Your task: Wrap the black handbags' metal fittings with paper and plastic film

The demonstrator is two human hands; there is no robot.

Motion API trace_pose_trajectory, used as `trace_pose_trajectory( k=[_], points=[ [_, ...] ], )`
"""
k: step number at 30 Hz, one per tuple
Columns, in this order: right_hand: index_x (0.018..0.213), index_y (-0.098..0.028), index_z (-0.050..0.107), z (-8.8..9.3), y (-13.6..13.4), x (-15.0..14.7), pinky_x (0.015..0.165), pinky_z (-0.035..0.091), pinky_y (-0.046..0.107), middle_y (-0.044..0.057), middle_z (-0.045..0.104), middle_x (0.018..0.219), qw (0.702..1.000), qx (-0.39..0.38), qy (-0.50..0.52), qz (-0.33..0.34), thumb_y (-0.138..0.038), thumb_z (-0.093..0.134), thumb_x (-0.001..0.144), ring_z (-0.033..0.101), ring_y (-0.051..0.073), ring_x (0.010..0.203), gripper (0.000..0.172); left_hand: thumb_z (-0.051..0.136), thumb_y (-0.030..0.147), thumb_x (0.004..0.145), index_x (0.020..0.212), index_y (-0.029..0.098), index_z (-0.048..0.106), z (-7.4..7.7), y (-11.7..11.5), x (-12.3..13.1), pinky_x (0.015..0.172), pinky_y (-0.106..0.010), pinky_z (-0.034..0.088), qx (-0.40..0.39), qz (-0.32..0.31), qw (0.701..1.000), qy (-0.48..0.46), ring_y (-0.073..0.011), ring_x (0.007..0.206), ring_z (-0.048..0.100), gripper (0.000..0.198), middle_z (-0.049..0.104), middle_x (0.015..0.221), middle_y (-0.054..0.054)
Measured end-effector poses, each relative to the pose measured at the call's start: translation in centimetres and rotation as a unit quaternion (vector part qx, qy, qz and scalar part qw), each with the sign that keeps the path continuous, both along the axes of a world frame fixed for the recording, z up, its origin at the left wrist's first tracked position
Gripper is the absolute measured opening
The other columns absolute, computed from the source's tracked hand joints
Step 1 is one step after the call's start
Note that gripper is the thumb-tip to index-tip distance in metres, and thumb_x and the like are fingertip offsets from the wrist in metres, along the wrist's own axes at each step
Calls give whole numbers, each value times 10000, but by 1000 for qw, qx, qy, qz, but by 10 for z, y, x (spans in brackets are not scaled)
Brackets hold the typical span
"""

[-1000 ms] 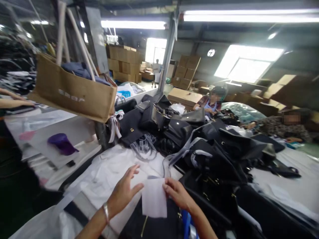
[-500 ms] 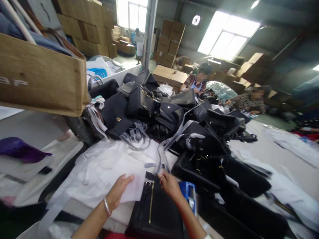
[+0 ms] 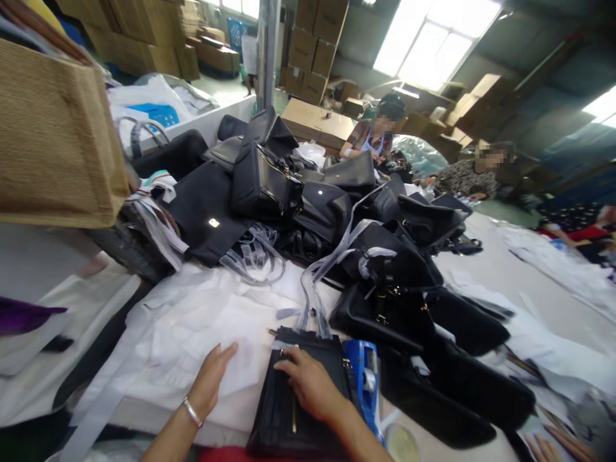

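A black bag (image 3: 269,417) with a gold zip and small buckles lies flat in front of me, its clear-wrapped straps (image 3: 308,301) running away from its top edge. My right hand (image 3: 308,382) rests over the bag's upper front, fingers apart and curved near the top of the zip. Left of the bag, my left hand (image 3: 206,385), with a metal bangle on the wrist, grips a thin white sheet (image 3: 245,362) under its raised thumb. The sheet partly blends into the white wrapping (image 3: 187,327) behind it. Touching the bag's right side is a blue tape dispenser (image 3: 368,378).
Black bags (image 3: 327,215) are heaped across the table beyond. A tan woven bag (image 3: 52,135) stands at the left. Two people (image 3: 373,135) (image 3: 469,170) sit across the table. Another person's hand (image 3: 543,447) shows at bottom right. Cartons (image 3: 312,54) are stacked behind.
My right hand has moved from the bag's top right corner down and left onto its front. My left hand, with the white sheet, has drawn left, away from the bag. The view has shifted.
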State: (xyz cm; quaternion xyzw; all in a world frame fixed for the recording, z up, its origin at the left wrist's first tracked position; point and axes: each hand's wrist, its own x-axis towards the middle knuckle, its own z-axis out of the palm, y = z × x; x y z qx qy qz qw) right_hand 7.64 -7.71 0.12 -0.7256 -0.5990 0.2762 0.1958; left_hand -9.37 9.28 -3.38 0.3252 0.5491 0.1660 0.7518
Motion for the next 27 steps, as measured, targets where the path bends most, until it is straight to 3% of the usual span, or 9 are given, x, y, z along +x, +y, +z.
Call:
trace_pose_trajectory(
  k=[4, 7, 12, 14, 17, 19, 21, 23, 27],
  points=[
    [1108, -266, 596, -9, 6, 6, 911, 432, 317, 43, 552, 1221, 994, 8, -51, 95, -129, 508, 862, 539, 226, 1041, 295, 715, 300, 770, 1036, 135, 612, 15, 4, 15, 881, -362, 517, 35, -45, 997, -59, -231, 935, 675, 330, 719, 995, -89],
    [1105, -244, 578, -14, 9, 10, 924, 428, 325, 55, 529, 1239, 993, 23, -43, 103, -99, 525, 830, 539, 221, 1035, 315, 715, 357, 764, 1085, 129, 605, 24, 7, 28, 866, -374, 522, 71, -73, 991, -92, -249, 929, 674, 409, 717, 1010, -95],
    [1074, -272, 565, -15, -7, -3, 944, 417, 310, 33, 335, 1429, 993, 49, 53, -90, 26, 467, 705, 483, 203, 1175, 484, 696, 315, 784, 1128, 130, 593, 25, -1, 39, 874, -376, 515, 64, -98, 988, -98, -249, 953, 666, 404, 710, 1042, -108],
    [1053, -270, 570, -15, -13, -14, 937, 414, 303, 38, 412, 1361, 977, 71, 109, -167, 34, 437, 704, 516, 188, 1127, 481, 686, 317, 792, 1129, 133, 600, 23, -8, 41, 874, -366, 510, 65, -114, 987, -92, -246, 940, 668, 394, 712, 1040, -104],
    [1022, -258, 566, -15, -15, -29, 812, 451, 276, 23, 584, 1012, 938, 104, 225, -242, -28, 437, 767, 578, 168, 896, 367, 665, 343, 809, 1130, 135, 614, 24, -20, 44, 875, -345, 500, 73, -148, 982, -89, -243, 942, 662, 386, 714, 1040, -94],
    [1003, -245, 559, -15, -12, -35, 703, 459, 260, -3, 575, 816, 896, 110, 323, -285, -123, 458, 826, 567, 155, 741, 237, 648, 362, 819, 1144, 136, 617, 26, -29, 46, 871, -347, 499, 61, -176, 978, -97, -250, 961, 654, 397, 711, 1054, -95],
    [1004, -230, 542, -17, -8, -38, 644, 466, 256, 6, 584, 823, 842, 115, 416, -324, -238, 498, 851, 569, 159, 724, 159, 647, 373, 816, 1163, 134, 616, 30, -39, 50, 864, -364, 504, 36, -201, 973, -108, -266, 978, 646, 422, 706, 1069, -104],
    [1051, -223, 513, -17, -5, -38, 602, 470, 249, 33, 598, 908, 803, 124, 461, -358, -313, 561, 829, 584, 168, 748, 245, 643, 377, 816, 1177, 137, 616, 33, -48, 55, 872, -374, 503, 21, -214, 969, -120, -276, 1006, 634, 434, 698, 1093, -106],
    [1224, -230, 441, -10, 0, -27, 537, 448, 225, -19, 562, 773, 813, 137, 397, -403, -338, 635, 802, 555, 138, 612, 476, 589, 379, 856, 1183, 162, 621, 43, -61, 65, 937, -367, 472, 48, -233, 959, -152, -268, 1080, 597, 393, 674, 1154, -86]
  ],
)
